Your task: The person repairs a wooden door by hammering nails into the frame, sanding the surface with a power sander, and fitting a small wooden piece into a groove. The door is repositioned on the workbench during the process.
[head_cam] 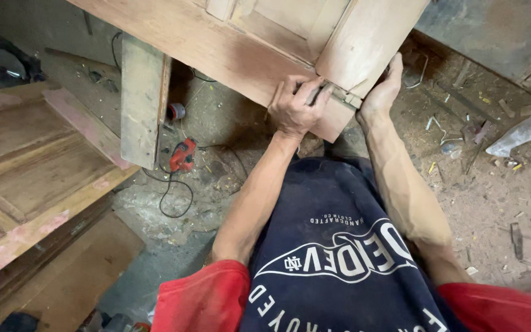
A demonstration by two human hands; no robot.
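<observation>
Upper centre of the frame: a wooden panelled door [259, 43] lies flat on a support, its near corner overhanging the floor. Both hands work at that corner.

Left hand [296, 107]: curled into a near-fist against the door's lower edge, fingers [305, 86] closed around a small dark tool or fitting [316, 93]. Its kind cannot be made out; only a short dark tip shows, pointing toward the joint where rail meets stile. Wrist straight, forearm running down toward the body at lower centre.

Right hand [383, 89]: fingers spread fairly wide, palm pressed flat to the outer side of the stile, thumb up along the wood. It holds nothing, only braces. Forearm extended, elbow slightly bent, coming up from lower right.

Judgement on doing this step well: the bracing palm should push squarely against the force from the other hand, so the corner joint does not shift. The tool tip is better kept low and in line with the seam. The overhanging corner may flex, so pressure should be moderate.

Surroundings: a red power tool [183, 155] with its black cord on the dusty floor [499, 197] at centre left; a second panelled door [26, 172] at left; a crumpled clear plastic bag [517, 135] at right among wood scraps.
</observation>
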